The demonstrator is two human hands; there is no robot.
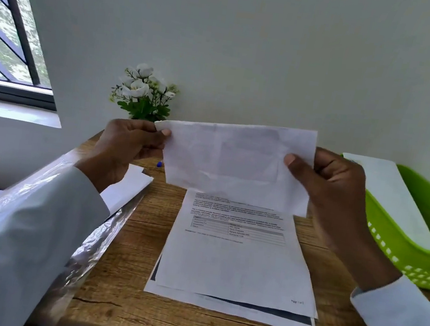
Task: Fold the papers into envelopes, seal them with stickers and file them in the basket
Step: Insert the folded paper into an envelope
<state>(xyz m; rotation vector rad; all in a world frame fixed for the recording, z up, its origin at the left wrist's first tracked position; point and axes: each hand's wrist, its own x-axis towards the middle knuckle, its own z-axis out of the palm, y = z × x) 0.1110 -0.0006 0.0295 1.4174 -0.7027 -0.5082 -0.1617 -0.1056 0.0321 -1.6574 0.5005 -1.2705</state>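
Note:
A folded white paper envelope (238,160) is held up in the air above the table, its plain side toward me. My left hand (128,148) pinches its upper left corner, and my right hand (333,189) grips its right edge with the thumb on the front. Below it a stack of printed papers (236,264) lies flat on the wooden table (113,305). A green plastic basket (414,260) stands at the right with a white folded paper (387,196) lying in it.
A small pot of white artificial flowers (143,93) stands at the back of the table by the wall. More white sheets (128,189) and a shiny silver sheet (93,245) lie at the left edge. A small blue object (159,164) lies behind the envelope.

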